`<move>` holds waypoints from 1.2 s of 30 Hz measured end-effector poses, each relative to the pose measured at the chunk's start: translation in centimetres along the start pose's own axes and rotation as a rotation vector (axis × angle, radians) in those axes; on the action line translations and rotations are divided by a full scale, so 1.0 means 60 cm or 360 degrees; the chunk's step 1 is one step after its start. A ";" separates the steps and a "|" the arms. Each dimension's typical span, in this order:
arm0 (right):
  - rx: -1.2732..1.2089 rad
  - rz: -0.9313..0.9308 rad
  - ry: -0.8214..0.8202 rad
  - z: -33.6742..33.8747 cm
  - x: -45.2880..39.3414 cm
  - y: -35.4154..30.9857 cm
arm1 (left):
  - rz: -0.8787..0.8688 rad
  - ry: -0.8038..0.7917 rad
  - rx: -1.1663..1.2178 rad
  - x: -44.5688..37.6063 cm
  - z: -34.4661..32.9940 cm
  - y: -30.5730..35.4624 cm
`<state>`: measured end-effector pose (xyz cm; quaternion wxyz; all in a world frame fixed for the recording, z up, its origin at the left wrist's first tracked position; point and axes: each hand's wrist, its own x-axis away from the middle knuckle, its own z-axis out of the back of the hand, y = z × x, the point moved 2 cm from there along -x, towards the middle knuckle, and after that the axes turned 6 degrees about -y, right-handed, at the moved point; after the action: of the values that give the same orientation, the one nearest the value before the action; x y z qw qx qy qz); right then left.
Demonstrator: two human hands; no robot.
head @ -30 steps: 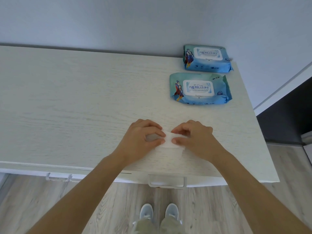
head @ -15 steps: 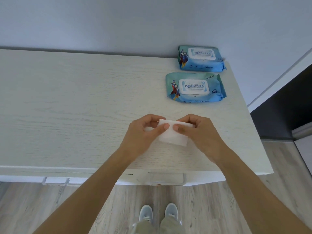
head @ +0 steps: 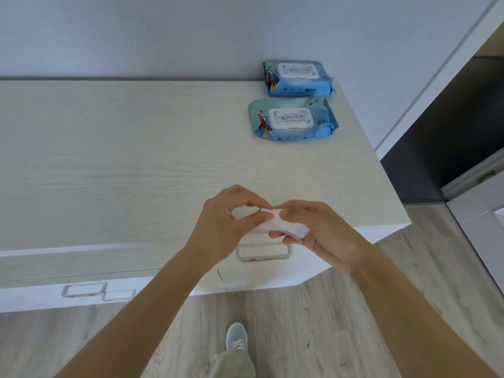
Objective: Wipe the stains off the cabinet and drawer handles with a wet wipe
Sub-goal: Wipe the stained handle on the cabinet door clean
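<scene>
A folded white wet wipe (head: 283, 226) is held between both hands, above the front edge of the pale wood cabinet top (head: 114, 165). My left hand (head: 226, 227) pinches its left end with thumb and fingers. My right hand (head: 319, 236) grips its right part. Just below the hands, a white drawer handle (head: 263, 253) shows on the cabinet front, partly hidden by my fingers. Two more handles (head: 84, 291) (head: 120, 295) sit side by side at the lower left of the front.
Two blue wet-wipe packs (head: 293, 120) (head: 297, 77) lie at the back right of the cabinet top, near the wall. A dark opening (head: 447, 148) stands to the right. Wood floor (head: 313, 323) and my shoe (head: 236, 336) lie below.
Both hands lifted the wipe off the cabinet top and drew it back toward the front edge. The view pulled back, so the drawer handles show more fully.
</scene>
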<state>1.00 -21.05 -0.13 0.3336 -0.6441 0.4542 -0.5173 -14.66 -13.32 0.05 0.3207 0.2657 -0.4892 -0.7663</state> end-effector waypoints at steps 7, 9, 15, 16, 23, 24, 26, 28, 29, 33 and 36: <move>0.0144 -0.0080 -0.0023 -0.022 0.086 0.075 | -0.0210 -0.0156 -0.0521 0.105 -0.037 0.007; 0.0164 -0.0051 -0.0002 -0.028 0.109 0.097 | -0.0346 -0.0105 -0.0722 0.131 -0.051 0.003; 0.0226 0.0178 0.0552 -0.037 0.120 0.146 | -0.0495 0.0134 -0.1415 0.152 -0.037 -0.045; 0.0242 0.0204 0.0657 -0.038 0.117 0.151 | -0.0505 0.0106 -0.1594 0.148 -0.034 -0.058; 0.0433 0.0458 0.1114 -0.064 0.079 0.184 | -0.0596 0.0170 -0.2284 0.121 -0.021 -0.154; 0.0467 0.0508 0.1183 -0.070 0.072 0.187 | -0.0636 0.0218 -0.2328 0.118 -0.022 -0.163; 0.0529 0.0630 0.1294 -0.081 0.061 0.192 | -0.0731 0.0360 -0.2398 0.115 -0.025 -0.176; 0.0586 0.0777 0.1367 -0.091 0.049 0.196 | -0.0854 0.0534 -0.2375 0.115 -0.026 -0.191; 0.0606 0.0849 0.1397 -0.095 0.042 0.197 | -0.0915 0.0596 -0.2332 0.113 -0.025 -0.200; 0.0811 0.1137 0.1457 -0.104 0.014 0.196 | -0.1113 0.0835 -0.2247 0.093 -0.021 -0.226; 0.1001 0.1394 0.1505 -0.107 -0.002 0.203 | -0.1245 0.1026 -0.2115 0.074 -0.025 -0.240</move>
<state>-8.17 -25.15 -9.54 0.4477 0.0170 0.5963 -0.6661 -19.83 -12.99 -14.16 0.2457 0.3781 0.3077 -0.8378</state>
